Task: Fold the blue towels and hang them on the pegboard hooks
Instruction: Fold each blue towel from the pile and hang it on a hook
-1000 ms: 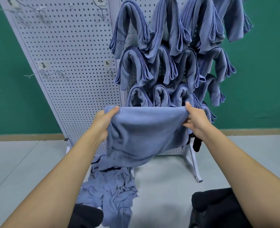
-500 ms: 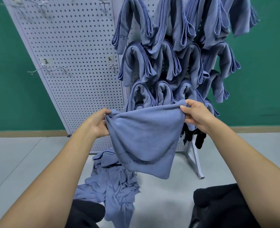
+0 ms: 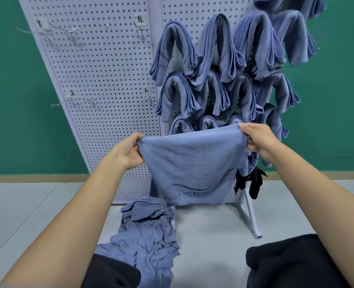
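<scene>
1. The pegboard (image 3: 101,84) fills the view from 10 to 12 o'clock. It sits lower in the view than a second ago, so the head has tipped up a bit. The board itself hasn't moved.
2. The hung towels (image 3: 217,59) are bunched at 1 o'clock, same rows as before. Nothing new has gone up yet.
3. The held towel (image 3: 192,167) is dead centre, in front of the bottom row, and this is the real change. Half a second ago it sagged like a pouch. Now the top edge is pulled taut and it hangs flat, bottom edge straight, with the "YOGA FITNESS" print readable. To me it looks squared up and ready for the next fold.
4. The pile (image 3: 147,235) of loose towels is still crumpled on the floor (image 3: 209,235) at 7 o'clock, so there's plenty left to do.
5. The left hand (image 3: 128,152) has its grip pinched closed on the towel's 10 o'clock corner. The right hand (image 3: 257,140) pinches the 2 o'clock corner. They're slightly wider apart than before.
6. There are free hooks (image 3: 149,98) at 11 o'clock, just left of the hung rows. My guess is that's where this one goes.
</scene>
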Demonstrator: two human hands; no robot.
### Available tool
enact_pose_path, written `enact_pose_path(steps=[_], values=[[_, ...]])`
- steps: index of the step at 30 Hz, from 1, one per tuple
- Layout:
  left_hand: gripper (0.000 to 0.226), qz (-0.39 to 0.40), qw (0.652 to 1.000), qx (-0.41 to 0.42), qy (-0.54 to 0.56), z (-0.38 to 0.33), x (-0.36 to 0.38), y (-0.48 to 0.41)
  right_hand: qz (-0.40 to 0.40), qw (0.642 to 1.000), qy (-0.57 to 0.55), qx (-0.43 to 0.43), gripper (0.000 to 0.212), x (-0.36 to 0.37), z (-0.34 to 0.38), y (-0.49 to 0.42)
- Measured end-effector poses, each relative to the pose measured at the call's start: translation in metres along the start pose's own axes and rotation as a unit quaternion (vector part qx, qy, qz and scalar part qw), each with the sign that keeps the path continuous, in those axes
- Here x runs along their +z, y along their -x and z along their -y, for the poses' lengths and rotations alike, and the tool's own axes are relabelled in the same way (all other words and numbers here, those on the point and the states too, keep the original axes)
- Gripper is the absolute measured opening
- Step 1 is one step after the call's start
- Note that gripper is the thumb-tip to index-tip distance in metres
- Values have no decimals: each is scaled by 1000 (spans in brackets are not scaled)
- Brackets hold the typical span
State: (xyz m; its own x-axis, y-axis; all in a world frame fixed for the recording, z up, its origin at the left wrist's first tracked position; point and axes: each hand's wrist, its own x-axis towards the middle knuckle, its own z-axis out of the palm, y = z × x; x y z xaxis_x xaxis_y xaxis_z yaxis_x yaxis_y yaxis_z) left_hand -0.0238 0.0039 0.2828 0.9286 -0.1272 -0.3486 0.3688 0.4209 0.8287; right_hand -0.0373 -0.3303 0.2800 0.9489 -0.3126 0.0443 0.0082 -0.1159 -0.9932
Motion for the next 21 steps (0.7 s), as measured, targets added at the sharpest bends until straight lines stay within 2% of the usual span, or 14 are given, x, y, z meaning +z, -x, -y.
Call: enact_pose_path(steps=[6,8,12,17,21], values=[[12,9,998,44,-37,-35,17,18,37,998,-55,10,11,-11,55,7],[11,-7,996,66,-52,-42,22,25,52,998,-37,9,9,-16,68,10],[28,-13,991,107,-77,-52,24,37,71,997,5,-8,2,-23,82,11],[11,-29,983,134,-120,-58,24,47,44,998,33,-24,19,-25,86,11],[7,-45,971,171,-160,-61,22,53,45,998,33,-37,3,-24,87,13]])
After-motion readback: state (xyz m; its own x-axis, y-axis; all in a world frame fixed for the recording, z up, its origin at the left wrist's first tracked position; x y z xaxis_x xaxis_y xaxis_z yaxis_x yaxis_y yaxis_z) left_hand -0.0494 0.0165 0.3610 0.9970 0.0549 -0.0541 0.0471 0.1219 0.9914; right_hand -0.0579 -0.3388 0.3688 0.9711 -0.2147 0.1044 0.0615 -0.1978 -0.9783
